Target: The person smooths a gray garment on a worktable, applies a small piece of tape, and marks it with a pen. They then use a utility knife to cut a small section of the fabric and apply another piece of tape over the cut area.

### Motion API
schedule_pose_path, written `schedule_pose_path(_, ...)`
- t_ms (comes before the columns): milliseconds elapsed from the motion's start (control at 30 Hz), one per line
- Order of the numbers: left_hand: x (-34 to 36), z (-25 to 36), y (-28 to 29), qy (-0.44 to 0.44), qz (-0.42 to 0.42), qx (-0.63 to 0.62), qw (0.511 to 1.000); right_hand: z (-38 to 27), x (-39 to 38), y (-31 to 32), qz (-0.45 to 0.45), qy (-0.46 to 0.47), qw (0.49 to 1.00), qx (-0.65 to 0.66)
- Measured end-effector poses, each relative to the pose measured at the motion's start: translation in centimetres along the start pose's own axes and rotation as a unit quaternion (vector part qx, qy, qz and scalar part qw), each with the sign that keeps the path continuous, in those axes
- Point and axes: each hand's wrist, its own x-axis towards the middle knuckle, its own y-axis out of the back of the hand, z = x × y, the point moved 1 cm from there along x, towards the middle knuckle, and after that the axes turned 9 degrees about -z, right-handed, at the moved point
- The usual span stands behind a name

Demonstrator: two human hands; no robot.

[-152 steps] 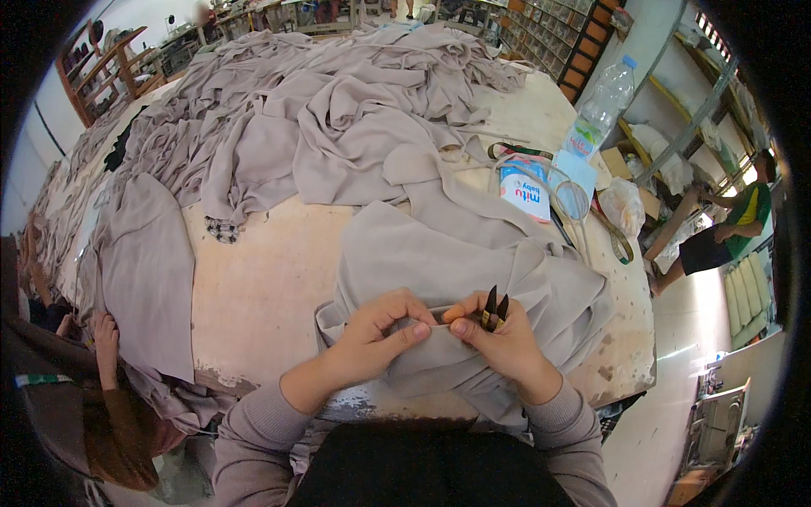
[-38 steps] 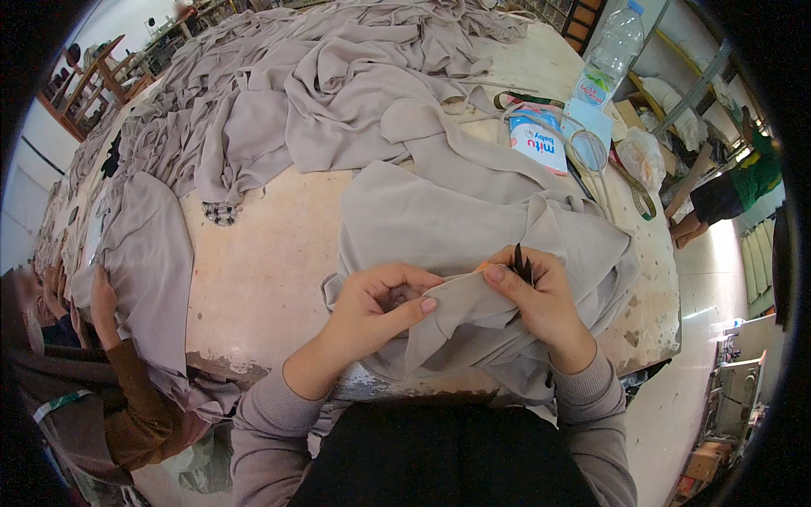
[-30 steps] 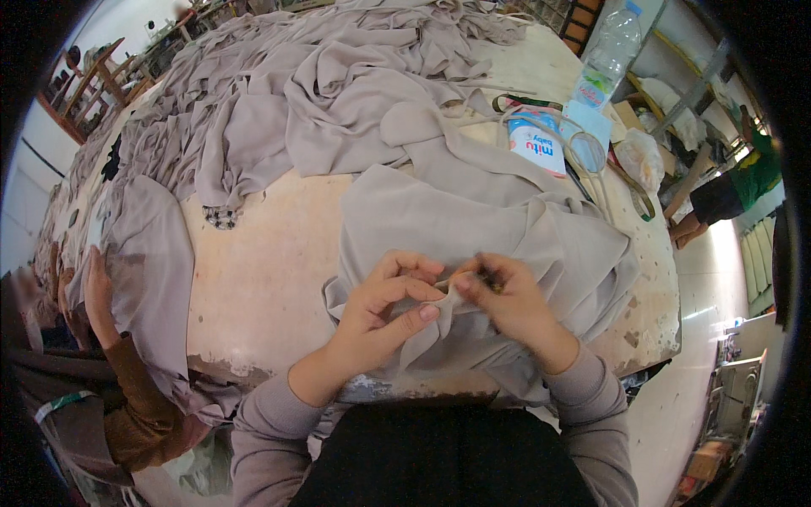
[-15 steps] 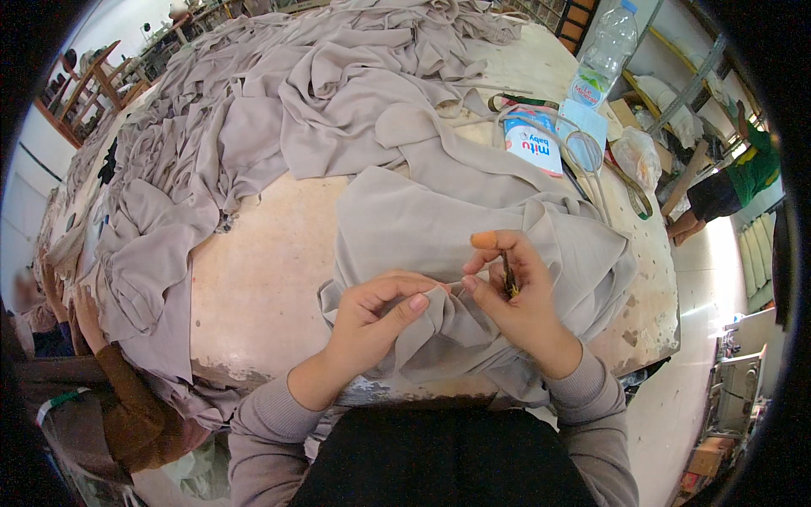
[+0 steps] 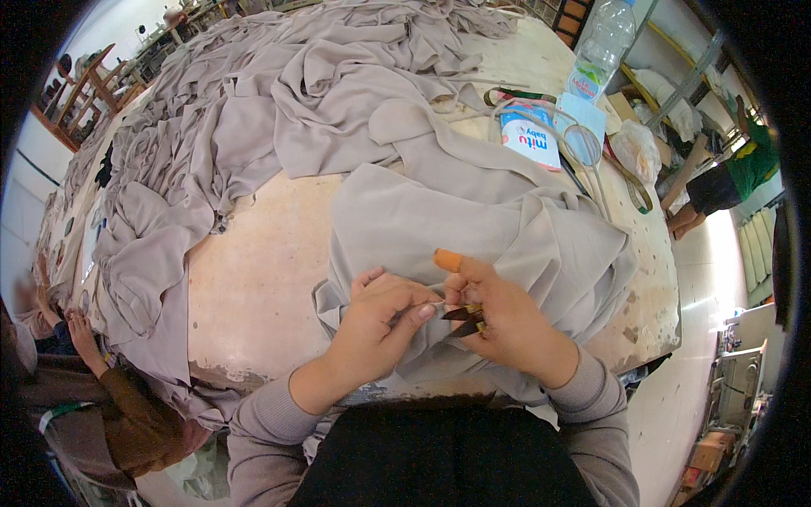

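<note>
Soft taupe fabric [image 5: 439, 211] lies heaped in folds before me on the pale wooden table [image 5: 253, 279]. My left hand [image 5: 380, 321] pinches a small edge of it between thumb and fingertips. Close beside it, my right hand [image 5: 511, 325] grips small dark-bladed thread snips [image 5: 463, 321], their points toward my left thumb, near the pinched edge. An orange cover [image 5: 448, 259] sits on my right index finger, which is raised above the snips. Whether a thread lies between the blades is too small to tell.
More taupe fabric [image 5: 321, 84] covers the back and left. At right lie a plastic bottle [image 5: 596, 59], a blue-white pack [image 5: 528, 144], a tape measure [image 5: 638, 190] and a plastic bag [image 5: 634, 152]. A co-worker's hand [image 5: 84, 338] is at far left; a person in green [image 5: 743, 169] is beyond the table.
My right hand has moved down and left, turning the snips from upright to level beside my left hand. At left, the co-worker's fabric has shifted into bunched folds since the earlier frames.
</note>
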Motion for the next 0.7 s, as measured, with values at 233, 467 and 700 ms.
schedule_pose_path(233,0.0,-0.2,-0.1,0.054,-0.028,-0.146,0.987,-0.7,-0.4,1.2,0.073,-0.026,0.932,0.355)
schedule_pose_path(467,0.2,-0.3,-0.1,0.032,-0.016,-0.155,0.987,0.5,-0.4,0.1,0.047,-0.022,0.979,0.195)
schedule_pose_path(700,0.0,0.2,0.0,0.019,-0.038,-0.05,0.998,-0.5,0.2,0.5,-0.049,-0.072,0.942,0.324)
